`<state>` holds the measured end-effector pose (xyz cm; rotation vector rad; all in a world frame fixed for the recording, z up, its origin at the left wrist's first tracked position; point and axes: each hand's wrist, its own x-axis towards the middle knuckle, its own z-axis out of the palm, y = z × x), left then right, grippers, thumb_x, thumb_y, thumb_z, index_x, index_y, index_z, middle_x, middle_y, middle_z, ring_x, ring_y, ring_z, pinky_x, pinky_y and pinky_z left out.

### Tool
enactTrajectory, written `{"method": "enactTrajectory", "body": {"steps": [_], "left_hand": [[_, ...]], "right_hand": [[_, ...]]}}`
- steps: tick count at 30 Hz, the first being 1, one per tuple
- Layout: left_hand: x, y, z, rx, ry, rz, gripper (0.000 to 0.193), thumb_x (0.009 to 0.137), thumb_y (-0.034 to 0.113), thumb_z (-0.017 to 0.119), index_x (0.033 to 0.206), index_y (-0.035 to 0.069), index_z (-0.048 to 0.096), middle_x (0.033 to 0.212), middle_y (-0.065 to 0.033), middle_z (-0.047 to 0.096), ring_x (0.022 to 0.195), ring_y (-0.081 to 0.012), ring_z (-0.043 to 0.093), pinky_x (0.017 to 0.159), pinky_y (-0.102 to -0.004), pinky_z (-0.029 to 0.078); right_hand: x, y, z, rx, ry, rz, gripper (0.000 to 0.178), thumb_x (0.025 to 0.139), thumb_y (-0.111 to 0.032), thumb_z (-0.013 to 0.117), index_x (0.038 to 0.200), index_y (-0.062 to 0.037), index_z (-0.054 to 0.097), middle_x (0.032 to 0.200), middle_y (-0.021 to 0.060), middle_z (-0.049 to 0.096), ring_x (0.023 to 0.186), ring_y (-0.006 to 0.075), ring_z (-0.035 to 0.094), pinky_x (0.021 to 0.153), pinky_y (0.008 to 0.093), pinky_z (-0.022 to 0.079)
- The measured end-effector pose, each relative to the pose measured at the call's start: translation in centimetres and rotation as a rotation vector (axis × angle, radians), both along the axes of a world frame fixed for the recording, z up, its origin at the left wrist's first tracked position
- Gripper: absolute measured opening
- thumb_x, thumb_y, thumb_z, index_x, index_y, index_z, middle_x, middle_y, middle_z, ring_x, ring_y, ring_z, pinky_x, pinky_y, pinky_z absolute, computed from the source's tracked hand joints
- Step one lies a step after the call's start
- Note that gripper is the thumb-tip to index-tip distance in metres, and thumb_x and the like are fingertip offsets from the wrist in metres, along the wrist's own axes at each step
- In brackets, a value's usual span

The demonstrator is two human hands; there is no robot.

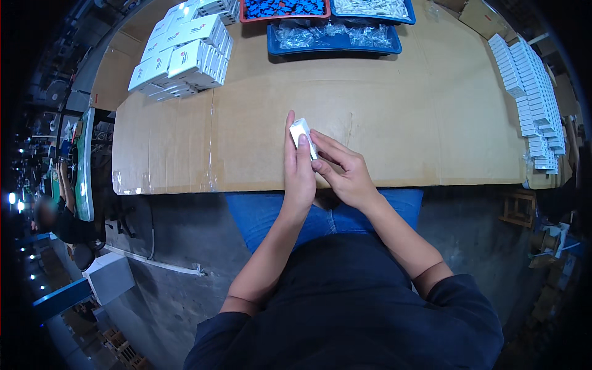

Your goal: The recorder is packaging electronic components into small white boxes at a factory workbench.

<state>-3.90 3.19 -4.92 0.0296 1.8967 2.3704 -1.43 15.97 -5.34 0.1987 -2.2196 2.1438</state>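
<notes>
A small white box [298,128] is held up between both hands, above the near edge of the cardboard-covered table. My left hand [299,172] is closed on its left side, with the thumb lying across the box and the fingers upright behind it. From the right, my right hand [348,176] grips the box's lower end and right side with bent fingers and thumb. Part of the box is hidden behind the fingers, so I cannot tell if its lower end is open.
White boxes [185,58] are stacked at the far left. A red tray [283,20] of blue pieces, a blue tray [370,18] of white pieces and another blue tray [333,52] with clear plastic bags stand at the back. Tall rows of white boxes [530,92] line the right edge.
</notes>
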Motion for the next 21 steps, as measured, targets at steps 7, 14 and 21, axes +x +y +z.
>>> {"method": "enactTrajectory", "body": {"steps": [7,14,21], "left_hand": [[0.3,0.1,-0.2,-0.005,0.045,0.004,0.073,0.113,0.057,0.028,0.167,0.008,0.021,0.142,-0.0123,0.049,0.132,-0.0203,0.048,0.114,-0.0354,0.038],[0.6,-0.3,-0.7,-0.047,0.182,0.002,0.072,0.114,0.054,0.029,0.164,0.002,0.023,0.138,-0.011,0.052,0.128,-0.0184,0.05,0.111,-0.0336,0.04],[1.0,-0.4,-1.1,-0.07,0.231,0.024,0.077,0.112,0.059,0.031,0.16,0.0,0.027,0.136,-0.0112,0.053,0.125,-0.0178,0.052,0.109,-0.0321,0.041]], "right_hand": [[-0.2,0.2,0.1,0.094,0.096,0.017,0.051,0.096,-0.019,0.076,0.141,0.0023,0.062,0.148,0.0247,0.059,0.136,0.035,0.059,0.112,0.04,0.049],[-0.3,0.4,-0.2,0.298,0.385,0.015,0.051,0.096,-0.012,0.071,0.142,0.0069,0.058,0.146,0.0274,0.058,0.131,0.0393,0.063,0.105,0.0402,0.055],[-0.3,0.1,-0.3,0.398,0.523,-0.023,0.05,0.097,-0.01,0.069,0.141,0.0104,0.057,0.144,0.0305,0.059,0.12,0.0402,0.069,0.095,0.0396,0.06]]}}
